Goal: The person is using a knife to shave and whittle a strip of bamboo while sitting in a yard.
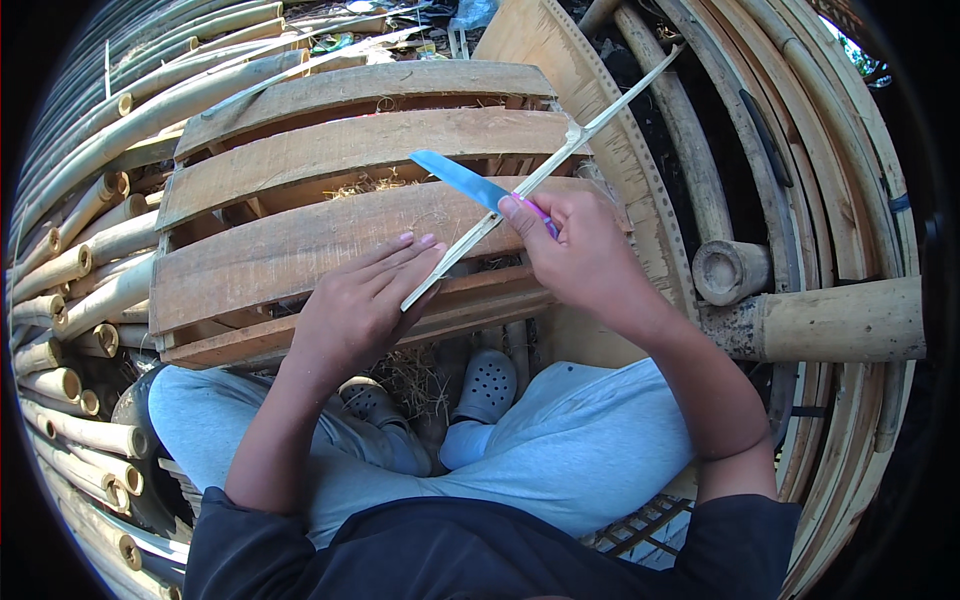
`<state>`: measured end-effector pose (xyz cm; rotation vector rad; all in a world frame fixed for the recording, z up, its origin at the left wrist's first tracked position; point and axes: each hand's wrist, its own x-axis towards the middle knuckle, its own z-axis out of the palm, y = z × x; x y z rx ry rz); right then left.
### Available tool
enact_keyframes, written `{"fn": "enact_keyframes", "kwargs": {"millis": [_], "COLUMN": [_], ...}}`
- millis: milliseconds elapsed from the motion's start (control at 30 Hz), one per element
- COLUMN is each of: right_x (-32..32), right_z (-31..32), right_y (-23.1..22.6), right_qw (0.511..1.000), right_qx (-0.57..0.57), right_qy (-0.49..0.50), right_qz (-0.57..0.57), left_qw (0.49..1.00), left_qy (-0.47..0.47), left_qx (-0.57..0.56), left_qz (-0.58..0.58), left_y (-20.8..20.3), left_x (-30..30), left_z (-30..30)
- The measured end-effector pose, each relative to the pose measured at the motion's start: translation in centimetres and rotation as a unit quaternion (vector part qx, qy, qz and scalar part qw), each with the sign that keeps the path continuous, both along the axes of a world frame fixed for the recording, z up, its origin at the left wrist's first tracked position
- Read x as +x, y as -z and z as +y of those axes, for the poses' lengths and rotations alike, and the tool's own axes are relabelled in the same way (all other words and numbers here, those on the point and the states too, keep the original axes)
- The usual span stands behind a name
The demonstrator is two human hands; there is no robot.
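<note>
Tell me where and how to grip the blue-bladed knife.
Probably best by the narrow pink-purple handle, from the lower right, as the bare right hand does: the long flat blue blade points to the upper left, away from that side.

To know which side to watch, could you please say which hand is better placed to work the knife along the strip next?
Probably the right hand: it holds the knife across the strip, while the left hand rests by the strip's near end.

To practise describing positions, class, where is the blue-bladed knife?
In the head view, the knife is above centre, in the right hand, crossing the pale strip beyond the left hand.
</note>
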<state>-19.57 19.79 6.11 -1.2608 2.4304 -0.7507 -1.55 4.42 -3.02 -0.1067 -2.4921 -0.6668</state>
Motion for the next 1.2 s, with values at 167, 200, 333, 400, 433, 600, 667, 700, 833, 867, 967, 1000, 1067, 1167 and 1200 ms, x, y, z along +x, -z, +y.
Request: {"fn": "enact_keyframes", "kwargs": {"millis": [167, 200, 333, 400, 433, 600, 667, 700, 833, 867, 967, 1000, 1067, 1167, 1200], "right_x": [-2.7, -1.8, -1.5, -3.8, -3.1, -2.7, -2.9, -1.5, 1.0, 0.0, -1.2, -0.6, 2.5, -0.3, -2.8], "right_z": [-0.6, -0.6, -0.8, -0.5, -0.2, -0.1, -0.4, -0.6, -0.5, -0.8, -0.9, -1.1, -0.4, -0.8, -0.9], "right_y": [-0.6, -0.5, -0.5, -0.9, -0.2, 0.8, 0.5, 1.1, 0.8, 0.5, -0.1, 0.1, 1.2, 0.3, -0.3], "right_qw": [0.993, 0.993, 0.994, 0.991, 0.991, 0.997, 0.994, 0.998, 0.999, 0.999, 0.996, 0.996, 0.999, 0.999, 0.999], "right_qx": [0.018, 0.017, 0.008, 0.031, 0.031, -0.013, -0.015, -0.023, -0.020, -0.017, -0.016, -0.001, -0.042, -0.041, -0.013], "right_qy": [0.118, 0.116, 0.084, 0.124, 0.122, 0.053, 0.109, 0.065, 0.013, 0.033, 0.088, 0.084, -0.024, -0.018, 0.051], "right_qz": [-0.019, -0.018, -0.066, -0.047, -0.048, -0.046, -0.011, -0.004, -0.021, -0.011, 0.020, 0.012, -0.022, -0.028, -0.004], "left_qw": [1.000, 1.000, 0.999, 0.999, 0.999, 0.999, 0.998, 0.998, 0.998, 0.997, 0.997, 0.997, 0.997, 0.992, 0.991], "left_qy": [-0.017, -0.019, -0.013, -0.021, -0.020, -0.029, -0.028, -0.034, -0.017, -0.021, -0.022, -0.029, -0.015, -0.020, -0.018], "left_qx": [0.020, 0.020, 0.031, 0.045, 0.048, 0.038, 0.050, 0.049, 0.059, 0.062, 0.058, 0.056, 0.064, 0.111, 0.111], "left_qz": [0.002, 0.003, 0.000, -0.001, -0.003, 0.003, -0.003, -0.007, -0.030, -0.047, -0.042, -0.045, -0.039, -0.064, -0.065], "left_y": [0.0, -0.1, 0.0, 0.0, 0.0, -0.4, -0.6, -0.5, -0.3, -0.3, -0.3, -0.2, -0.1, 0.0, -0.2], "left_x": [0.1, 0.0, 0.1, 0.2, 0.2, -0.1, 0.1, 0.2, 0.2, 0.3, 0.3, 0.4, 0.1, 0.3, 0.3], "left_z": [0.1, 0.0, -0.1, 0.0, -0.1, -0.1, -0.1, -0.2, -0.5, -0.6, -0.5, -0.5, -0.4, -0.5, -0.4]}}
